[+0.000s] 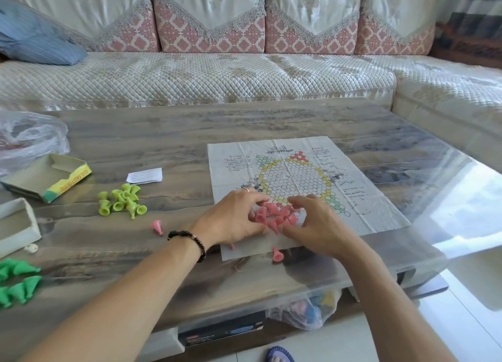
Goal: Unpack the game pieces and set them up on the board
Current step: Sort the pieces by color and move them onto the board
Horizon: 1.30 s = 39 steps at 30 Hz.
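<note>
A heap of pink cone-shaped pieces (275, 216) lay on the near corner of the paper board (301, 182), a creased sheet printed with a honeycomb star of white cells edged in yellow, with red and green points. The sheet was spread flat on the wood-grain coffee table (163, 133).

Both hands cupped the pink heap from either side. The left hand (233, 217), wearing a ring and a dark bead bracelet (190, 240) at the wrist, had its fingers curled against the left of the pile; the right hand (316, 223) bent its fingers over the right of it. Whether either hand pinched a single piece could not be told.

Three pink strays lay apart: one (157, 227) on the table left of the sheet, one (277, 254) at the sheet's near edge, and one (232, 246) mostly hidden under the left wrist.

Farther left sat a cluster of lime-green pieces (122, 200), a folded slip of paper (144, 175), an open yellow-edged box (49, 178) and a clear plastic bag (27, 138). Darker green pieces (16, 283) lay at the frame's left edge. A quilted sofa (190, 76) stood behind the table.
</note>
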{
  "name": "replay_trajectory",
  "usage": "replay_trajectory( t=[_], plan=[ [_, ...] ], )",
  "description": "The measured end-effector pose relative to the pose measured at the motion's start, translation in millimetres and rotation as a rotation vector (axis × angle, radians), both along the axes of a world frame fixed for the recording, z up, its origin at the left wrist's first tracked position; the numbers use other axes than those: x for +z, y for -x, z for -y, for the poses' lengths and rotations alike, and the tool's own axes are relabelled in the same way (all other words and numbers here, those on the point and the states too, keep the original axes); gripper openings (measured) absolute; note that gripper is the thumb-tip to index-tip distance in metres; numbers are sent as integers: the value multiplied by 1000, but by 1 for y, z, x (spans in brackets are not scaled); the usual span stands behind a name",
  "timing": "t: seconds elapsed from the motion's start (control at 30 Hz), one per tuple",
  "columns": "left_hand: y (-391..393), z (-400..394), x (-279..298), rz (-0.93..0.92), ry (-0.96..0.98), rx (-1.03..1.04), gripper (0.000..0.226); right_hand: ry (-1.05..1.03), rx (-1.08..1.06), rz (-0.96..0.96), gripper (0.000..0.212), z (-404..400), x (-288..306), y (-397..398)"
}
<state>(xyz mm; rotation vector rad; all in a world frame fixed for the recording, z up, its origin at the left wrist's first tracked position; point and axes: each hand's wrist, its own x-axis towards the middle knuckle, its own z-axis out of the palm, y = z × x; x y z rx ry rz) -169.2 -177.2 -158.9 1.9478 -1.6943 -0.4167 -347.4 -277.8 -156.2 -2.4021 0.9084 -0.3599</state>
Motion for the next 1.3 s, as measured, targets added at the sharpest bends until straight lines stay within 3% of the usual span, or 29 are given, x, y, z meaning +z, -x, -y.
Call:
replay_trajectory(
  t=[0.07, 0.13, 0.27, 0.4, 0.47, 0.53, 0.67, 0.8, 0.93, 1.17, 1.27, 1.3],
  plan=[
    [-4, -12, 3, -9, 41, 27, 58, 72, -32, 50, 63, -5, 1, -4],
    [-13, -30, 6, 35, 113, 85, 42, 146, -32, 93, 53, -15, 5, -13],
    [-41, -76, 12, 118, 223, 259, 24, 254, 99, 100, 38, -47, 13, -39],
    [-73, -128, 7, 169, 112, 398, 37, 314, 284, -8, 51, -79, 7, -63],
    [-79, -144, 3, 218, -22, 401, 53, 363, 320, -78, 59, -92, 2, -77],
    [-79, -146, -1, 235, -56, 354, 61, 355, 333, -98, 54, -102, -1, -89],
    [-74, -136, -1, 204, 35, 285, 20, 274, 321, -58, 17, -107, -3, -104],
    [-68, -132, -6, 226, 89, 316, 9, 276, 328, 9, 10, -110, -6, -108],
    [-55, -125, -7, 186, 173, 332, 10, 274, 244, 132, 14, -111, -13, -105],
    [-24, -97, -3, -47, 245, 263, 20, 8, -90, 350, 9, -77, 6, -82],
    [-5, -71, 0, -155, 262, 183, 16, -27, -298, 387, 24, -40, 15, -52],
    [2, -61, 1, -170, 246, 137, 29, -9, -349, 369, 27, -29, 15, -41]
  ],
)
